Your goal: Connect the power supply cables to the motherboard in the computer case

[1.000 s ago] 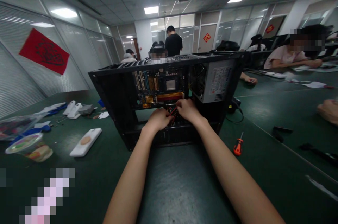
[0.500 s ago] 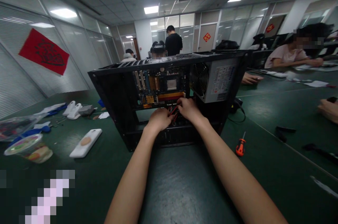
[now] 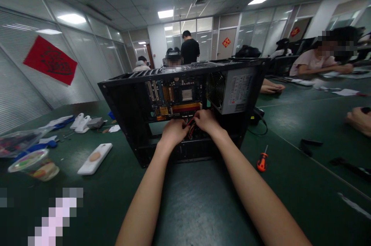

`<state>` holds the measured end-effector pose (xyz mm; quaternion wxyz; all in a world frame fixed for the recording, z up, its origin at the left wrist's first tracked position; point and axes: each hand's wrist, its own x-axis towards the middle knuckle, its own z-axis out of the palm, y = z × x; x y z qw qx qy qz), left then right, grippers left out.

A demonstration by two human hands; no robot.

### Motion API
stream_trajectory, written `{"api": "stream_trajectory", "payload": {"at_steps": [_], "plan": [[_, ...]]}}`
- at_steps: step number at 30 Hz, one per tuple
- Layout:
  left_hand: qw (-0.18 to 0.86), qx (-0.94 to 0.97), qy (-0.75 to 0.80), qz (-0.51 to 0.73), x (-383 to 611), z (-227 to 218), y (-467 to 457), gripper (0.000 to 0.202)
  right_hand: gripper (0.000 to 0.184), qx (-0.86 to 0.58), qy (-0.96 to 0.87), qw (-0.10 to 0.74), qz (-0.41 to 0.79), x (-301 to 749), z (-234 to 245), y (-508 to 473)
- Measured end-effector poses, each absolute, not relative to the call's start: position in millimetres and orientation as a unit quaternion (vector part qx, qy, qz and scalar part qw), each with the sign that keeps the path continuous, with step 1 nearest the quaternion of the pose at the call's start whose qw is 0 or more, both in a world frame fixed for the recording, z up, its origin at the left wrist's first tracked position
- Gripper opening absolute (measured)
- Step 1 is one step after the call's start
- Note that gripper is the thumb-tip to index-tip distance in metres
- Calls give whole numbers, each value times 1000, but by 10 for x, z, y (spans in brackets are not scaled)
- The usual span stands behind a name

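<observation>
A black computer case [image 3: 118,107] stands on the green table with its side open toward me. Inside it are a motherboard [image 3: 187,94] and, at the upper right, a grey power supply [image 3: 236,93] with a round fan. Both my hands reach into the lower middle of the case, below the motherboard. My left hand [image 3: 174,132] is closed on a bundle of red, black and yellow cables [image 3: 191,125]. From the other side, my right hand [image 3: 207,120] pinches the same cables. The fingertips and cable ends are partly hidden.
An orange screwdriver [image 3: 262,161] lies right of the case. On the left are a white phone [image 3: 95,159], a plastic cup [image 3: 36,165] and a plastic bag [image 3: 23,141]. Black brackets [image 3: 310,145] lie at the right. Other people's hands [image 3: 272,87] rest on the table beyond.
The view has shifted slightly. Both my hands stay at the cables in almost the same place, and the case has not visibly moved.
</observation>
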<state>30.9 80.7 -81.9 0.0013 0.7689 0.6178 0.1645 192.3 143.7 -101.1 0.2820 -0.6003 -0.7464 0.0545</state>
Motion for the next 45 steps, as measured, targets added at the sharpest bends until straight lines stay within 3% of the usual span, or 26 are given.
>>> {"api": "stream_trajectory", "payload": {"at_steps": [9, 25, 45], "plan": [[-23, 742, 631, 225, 290, -836, 809, 32, 22, -588, -762, 267, 47, 1914, -991, 1418], [-90, 761, 630, 125, 335, -782, 734, 39, 19, -615, -741, 264, 57, 1933, -963, 1426], [-80, 756, 631, 151, 343, -779, 751, 34, 24, -617, -748, 239, 49, 1897, -912, 1361]]}}
